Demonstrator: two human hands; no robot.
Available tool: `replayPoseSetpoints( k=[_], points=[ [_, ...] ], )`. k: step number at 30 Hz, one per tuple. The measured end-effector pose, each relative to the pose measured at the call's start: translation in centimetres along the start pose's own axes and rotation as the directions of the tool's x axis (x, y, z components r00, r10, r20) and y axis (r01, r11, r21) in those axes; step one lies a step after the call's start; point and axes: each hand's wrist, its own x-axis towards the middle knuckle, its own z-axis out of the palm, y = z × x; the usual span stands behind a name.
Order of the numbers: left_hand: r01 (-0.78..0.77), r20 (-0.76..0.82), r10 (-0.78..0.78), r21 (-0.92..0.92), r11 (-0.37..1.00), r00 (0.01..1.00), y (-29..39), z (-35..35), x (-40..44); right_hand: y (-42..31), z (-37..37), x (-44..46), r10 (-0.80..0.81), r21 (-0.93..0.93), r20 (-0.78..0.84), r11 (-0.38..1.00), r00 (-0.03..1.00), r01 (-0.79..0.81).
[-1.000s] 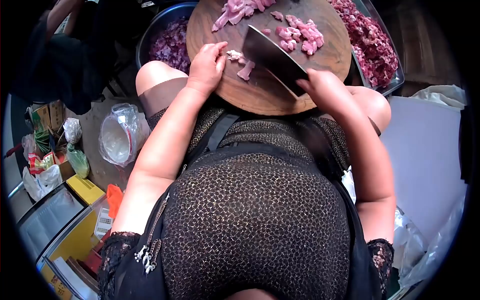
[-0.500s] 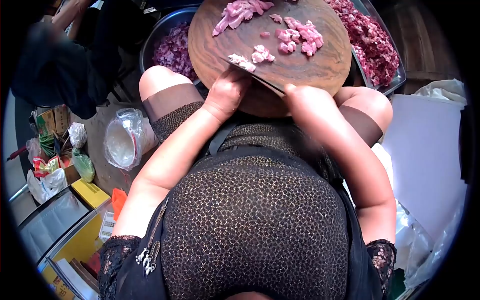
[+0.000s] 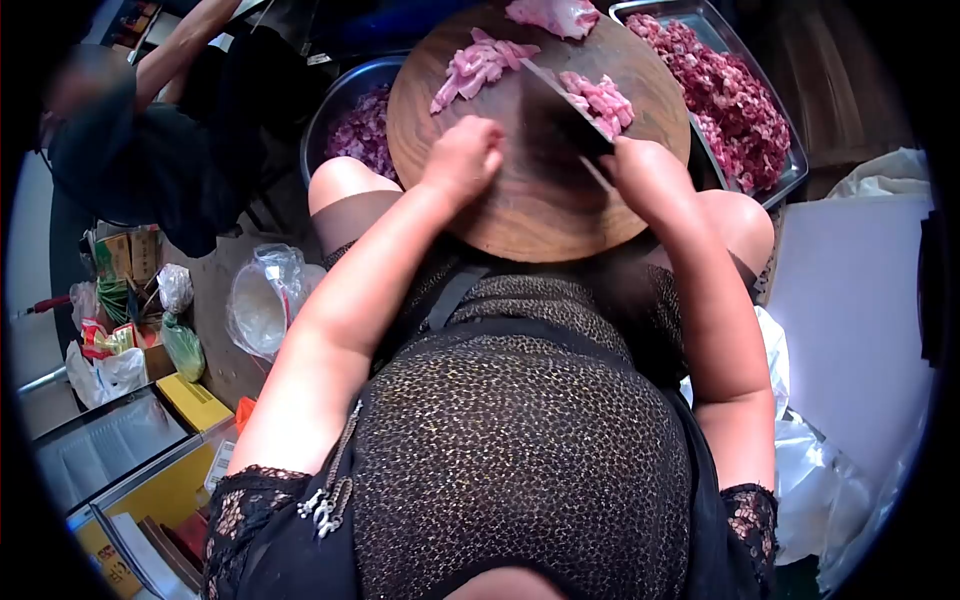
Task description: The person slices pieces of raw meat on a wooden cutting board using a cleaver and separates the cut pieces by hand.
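My right hand (image 3: 648, 178) grips the handle of a cleaver (image 3: 565, 112) above a round wooden chopping block (image 3: 540, 235). Its broad blade is tilted and partly blurred. Cut pink meat pieces (image 3: 605, 102) lie right along the blade's far edge. Over the left part of the block, my left hand (image 3: 465, 160) is curled closed, and nothing shows in it. Beyond it is a pile of meat strips (image 3: 482, 68). A larger chunk of meat (image 3: 555, 16) rests at the block's far edge.
A metal tray (image 3: 797, 165) of chopped meat stands right of the block, a metal bowl (image 3: 318, 125) of meat left of it. Another person (image 3: 150, 140) sits at the upper left. A plastic-lined bucket (image 3: 262, 305) and bagged goods (image 3: 110, 350) are at the left.
My right hand has lifted the cleaver and swung it away from me toward the meat pieces. My left hand has left the blade's side. The small near pieces no longer show in their old place.
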Motion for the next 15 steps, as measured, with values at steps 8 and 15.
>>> replayPoseSetpoints(
  k=[8, 15],
  points=[
    [-0.119, 0.011, 0.123, -0.198, 0.973, 0.992, 1.8, 2.7, 7.4, 5.5, 1.0, 1.5, 0.313, 0.757, 0.148, 0.575, 0.938, -0.311],
    [0.562, -0.083, -0.567, 0.302, 0.770, 0.820, -6.9, -2.4, 8.2, 4.3, -0.4, 0.7, 0.024, 0.856, 0.437, 0.296, 0.899, -0.424]
  ],
)
